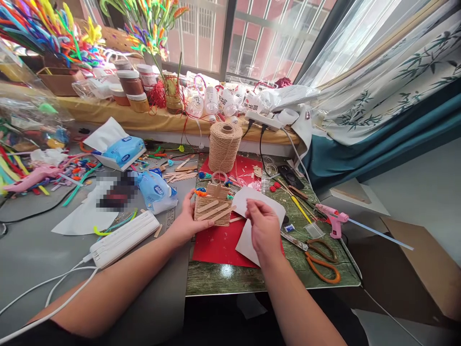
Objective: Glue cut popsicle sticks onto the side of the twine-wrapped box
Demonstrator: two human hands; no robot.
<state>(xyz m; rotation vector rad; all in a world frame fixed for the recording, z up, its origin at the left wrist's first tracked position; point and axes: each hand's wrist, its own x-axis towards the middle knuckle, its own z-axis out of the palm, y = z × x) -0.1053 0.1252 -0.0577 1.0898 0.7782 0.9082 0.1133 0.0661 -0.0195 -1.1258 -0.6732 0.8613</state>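
Observation:
My left hand (pixel 187 218) grips a small craft piece (pixel 213 207) wrapped in twine with wooden sticks laid across its front, held upright above a red sheet (pixel 216 247). My right hand (pixel 264 226) hovers just to the right of it, fingers curled in a pinch; what they hold is too small to make out. A white card (pixel 248 240) lies under the right hand. A large spool of jute twine (pixel 225 144) stands behind the craft piece.
Orange-handled scissors (pixel 317 257) and a pink glue gun (pixel 333 218) lie to the right on the green mat. A white power strip (pixel 124 238), blue tissue packs (pixel 124 149) and pipe cleaners (pixel 39 175) are at left. Bottles and jars line the window shelf.

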